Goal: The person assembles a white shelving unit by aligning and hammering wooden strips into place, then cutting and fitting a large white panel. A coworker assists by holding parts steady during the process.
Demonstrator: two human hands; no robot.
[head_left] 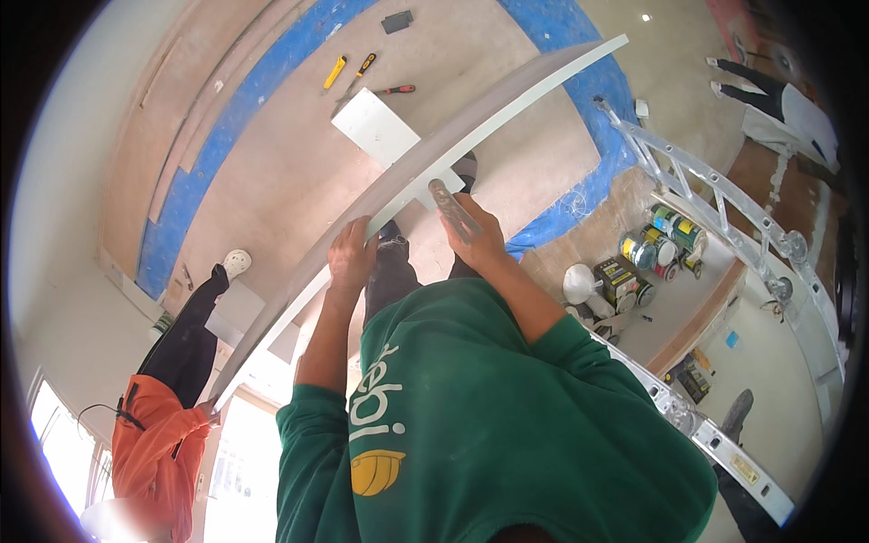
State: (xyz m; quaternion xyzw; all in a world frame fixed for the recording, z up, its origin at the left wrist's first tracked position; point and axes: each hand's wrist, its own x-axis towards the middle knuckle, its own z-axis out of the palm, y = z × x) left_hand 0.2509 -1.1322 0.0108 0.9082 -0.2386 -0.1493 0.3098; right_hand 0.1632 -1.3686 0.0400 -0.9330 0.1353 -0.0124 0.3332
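Note:
A long white board [493, 122] runs diagonally in front of me, from lower left to upper right. My left hand [351, 256] is closed on its near edge, fingers over the top. My right hand [477, 237] is closed round a long, worn grey-brown tool [445, 201] close to the board's edge; its exact kind is unclear. A small white piece [425, 192] shows at the board beside that tool. At the lower left, a co-worker in an orange top [163, 443] has a hand [210, 412] at the board's far-left end.
On the floor lie a yellow utility knife [334, 72], a screwdriver [366, 64], a red-and-black-handled tool [396, 90], a white block [376, 127] and a dark grey block [396, 21]. Blue sheeting [579, 204], several cans [638, 251] and a metal ladder [724, 195] are at right.

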